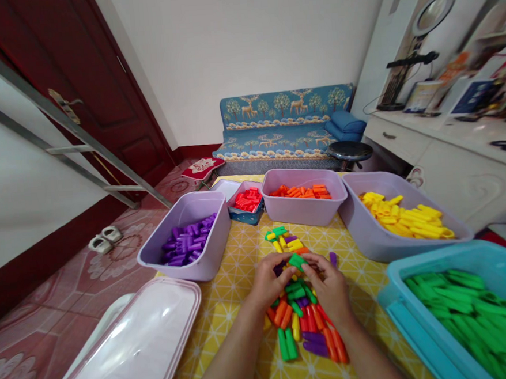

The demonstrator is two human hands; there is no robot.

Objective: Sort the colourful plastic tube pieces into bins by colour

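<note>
Over the middle of the table, my left hand and my right hand come together around a green plastic piece. Thumbs and fingers of both hands pinch it; other pieces by the fingertips are partly hidden. Beneath and around my hands spreads a mixed pile of short, tube-like plastic pieces in red, orange, yellow, green and purple. Two green pieces lie side by side at the pile's near edge. A purple piece lies close to my right wrist.
Around the pile stand a bin of purple pieces, a small tin of red pieces, a bin of orange pieces, a bin of yellow pieces and a turquoise bin of green pieces. A pale lid lies at left.
</note>
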